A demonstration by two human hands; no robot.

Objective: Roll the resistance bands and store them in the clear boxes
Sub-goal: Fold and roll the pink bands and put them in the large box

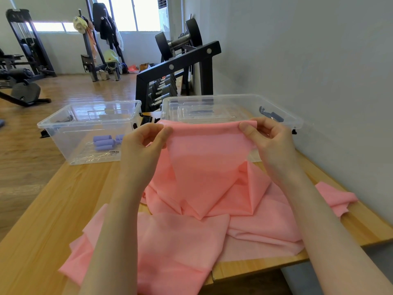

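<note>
You hold the pink resistance band (204, 167) unrolled, its top edge lifted, the rest crumpled below; purple rolled bands (105, 142) lie in the left clear box (63, 126), the right clear box (276, 107) alongside.

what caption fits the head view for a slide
Both hands, left and right, pinch the pink band's top edge above the table, purple rolls already in the left clear box.

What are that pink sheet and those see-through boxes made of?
The pink band looks like thin, matte stretchy rubber or latex: it drapes in soft folds, without shine. The boxes look like hard clear glossy plastic: you see through the walls, and they catch window glare.
</note>
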